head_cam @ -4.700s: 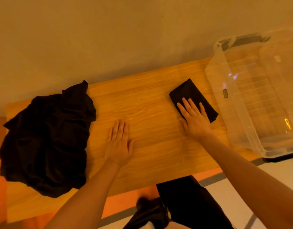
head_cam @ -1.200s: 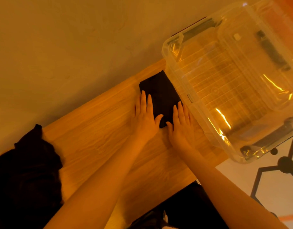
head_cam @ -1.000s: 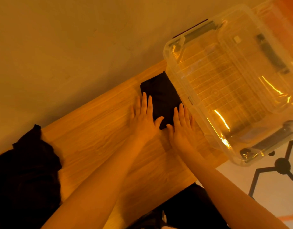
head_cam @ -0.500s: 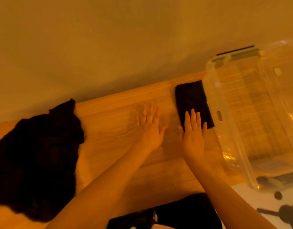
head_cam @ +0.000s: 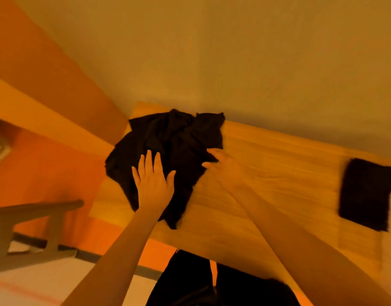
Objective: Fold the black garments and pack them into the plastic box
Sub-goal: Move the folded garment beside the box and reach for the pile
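On the wooden table [head_cam: 267, 173], a crumpled pile of black garments [head_cam: 172, 146] sits at the far left end. The left hand [head_cam: 153, 184] lies flat on the pile, fingers spread and holding nothing. The right hand [head_cam: 223, 166] reaches the pile's right edge; it is blurry, so I cannot tell if its fingers pinch the cloth. A folded black garment [head_cam: 366, 193] lies well apart, to the pile's right. The plastic box is not in view. This looks like picking the next garment. Next, pull one piece free and lay it flat.
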Available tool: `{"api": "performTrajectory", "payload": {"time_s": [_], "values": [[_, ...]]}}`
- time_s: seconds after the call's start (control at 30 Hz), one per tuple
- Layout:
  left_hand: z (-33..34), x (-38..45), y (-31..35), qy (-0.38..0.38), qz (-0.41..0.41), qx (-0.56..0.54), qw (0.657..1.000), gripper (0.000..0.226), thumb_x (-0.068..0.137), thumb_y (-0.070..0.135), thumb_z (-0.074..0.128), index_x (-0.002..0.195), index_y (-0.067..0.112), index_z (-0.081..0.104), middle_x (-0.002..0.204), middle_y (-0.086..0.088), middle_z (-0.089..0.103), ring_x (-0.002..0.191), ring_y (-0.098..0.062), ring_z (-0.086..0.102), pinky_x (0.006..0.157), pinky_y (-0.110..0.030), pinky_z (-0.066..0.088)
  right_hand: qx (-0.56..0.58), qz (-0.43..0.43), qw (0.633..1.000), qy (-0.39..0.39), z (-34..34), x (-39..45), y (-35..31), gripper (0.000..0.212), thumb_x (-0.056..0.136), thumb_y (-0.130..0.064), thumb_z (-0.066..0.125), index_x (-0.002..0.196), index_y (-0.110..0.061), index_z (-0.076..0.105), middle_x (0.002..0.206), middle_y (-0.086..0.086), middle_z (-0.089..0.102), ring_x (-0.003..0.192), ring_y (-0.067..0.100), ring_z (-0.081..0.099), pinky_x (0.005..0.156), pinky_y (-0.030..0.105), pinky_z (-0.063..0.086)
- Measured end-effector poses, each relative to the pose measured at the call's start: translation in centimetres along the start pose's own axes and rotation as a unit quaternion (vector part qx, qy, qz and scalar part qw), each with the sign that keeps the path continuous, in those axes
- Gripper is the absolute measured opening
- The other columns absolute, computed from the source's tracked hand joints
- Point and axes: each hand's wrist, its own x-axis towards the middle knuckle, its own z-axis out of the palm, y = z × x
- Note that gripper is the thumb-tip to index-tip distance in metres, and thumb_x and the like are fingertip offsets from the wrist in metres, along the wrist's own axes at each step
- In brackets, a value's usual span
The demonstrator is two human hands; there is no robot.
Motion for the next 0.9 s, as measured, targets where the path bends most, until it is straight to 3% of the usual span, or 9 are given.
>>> {"api": "performTrajectory", "payload": {"time_s": [0.1,0.2,0.3,0.4,0.5,0.57,0.7,0.77,0.9], "values": [[-0.4,0.3,-2.6,-0.015,-0.033,-0.077,0.996,0.065,0.093,0.04,0.046,0.145,0.006,0.025,0.152,-0.015,0.024,0.142,-0.031,0.017,0.114,-0.047,0.014,0.039,0.045,0.998,0.031,1.2,2.0,-0.9,0.056,0.086,-0.025,0.064,0.136,-0.01,0.044,0.139,0.01,0.045,0.128,0.023,0.041,0.105,0.032,0.035],[-0.7,0.3,-3.8,-0.039,-0.02,-0.188,0.981,0.064,0.093,0.033,0.051,0.144,0.005,0.025,0.148,-0.014,0.031,0.138,-0.029,0.026,0.11,-0.039,0.025,0.017,0.097,0.995,0.017,2.1,3.7,-0.7,0.057,0.083,-0.024,0.067,0.134,-0.008,0.046,0.117,0.012,0.055,0.111,0.026,0.052,0.094,0.035,0.044],[-0.9,-0.1,-4.2,-0.039,-0.018,-0.233,0.972,0.061,0.093,0.031,0.05,0.144,0.009,0.026,0.148,-0.009,0.032,0.138,-0.025,0.027,0.109,-0.036,0.027,-0.014,0.1,0.995,0.016,2.8,4.5,0.0,0.031,0.084,-0.021,0.066,0.111,-0.005,0.064,0.098,0.01,0.057,0.1,0.028,0.057,0.085,0.033,0.045],[-1.0,-0.2,-4.4,-0.034,-0.016,-0.241,0.97,0.055,0.094,0.03,0.05,0.142,0.01,0.032,0.147,-0.008,0.035,0.136,-0.025,0.029,0.108,-0.037,0.028,0.019,0.102,0.993,0.055,2.7,4.6,0.3,0.015,0.086,-0.015,0.063,0.092,-0.001,0.068,0.104,0.017,0.062,0.101,0.029,0.057,0.085,0.032,0.043],[-1.2,-0.1,-4.2,-0.014,-0.014,-0.231,0.973,0.049,0.093,0.028,0.051,0.137,0.009,0.04,0.145,-0.009,0.038,0.134,-0.025,0.032,0.106,-0.036,0.029,0.044,0.106,0.991,0.073,2.4,4.6,0.0,0.031,0.085,-0.015,0.065,0.112,-0.002,0.059,0.117,0.019,0.057,0.103,0.028,0.054,0.09,0.037,0.044],[-1.3,-0.1,-4.0,-0.004,-0.022,-0.238,0.971,0.048,0.093,0.027,0.053,0.136,0.008,0.041,0.144,-0.01,0.038,0.133,-0.026,0.033,0.106,-0.035,0.03,0.017,0.133,0.989,0.068,2.4,4.9,0.0,0.047,0.084,-0.02,0.066,0.126,-0.006,0.05,0.131,0.015,0.048,0.116,0.029,0.049,0.096,0.04,0.043],[-1.6,-0.5,-4.1,-0.007,-0.021,-0.263,0.965,0.045,0.094,0.025,0.05,0.135,0.008,0.042,0.141,-0.009,0.041,0.132,-0.025,0.035,0.104,-0.032,0.03,-0.037,0.16,0.983,0.079,1.9,5.1,0.6,0.031,0.089,-0.017,0.059,0.117,-0.002,0.057,0.129,0.017,0.05,0.115,0.031,0.049,0.092,0.037,0.042],[-1.7,-0.7,-4.2,-0.001,-0.022,-0.267,0.963,0.042,0.095,0.024,0.048,0.133,0.007,0.044,0.138,-0.009,0.045,0.13,-0.025,0.038,0.103,-0.033,0.032,-0.019,0.166,0.981,0.097,1.6,5.0,0.9,0.026,0.09,-0.015,0.057,0.111,0.0,0.06,0.124,0.018,0.054,0.111,0.032,0.052,0.088,0.036,0.042],[-1.7,-1.0,-4.2,0.003,-0.019,-0.275,0.961,0.036,0.095,0.022,0.047,0.128,0.007,0.049,0.133,-0.009,0.05,0.125,-0.024,0.043,0.101,-0.032,0.033,0.122,0.241,0.958,0.093,1.9,5.3,1.6,0.053,0.091,-0.022,0.057,0.137,-0.004,0.038,0.138,0.019,0.043,0.124,0.036,0.043,0.102,0.044,0.038]]}}
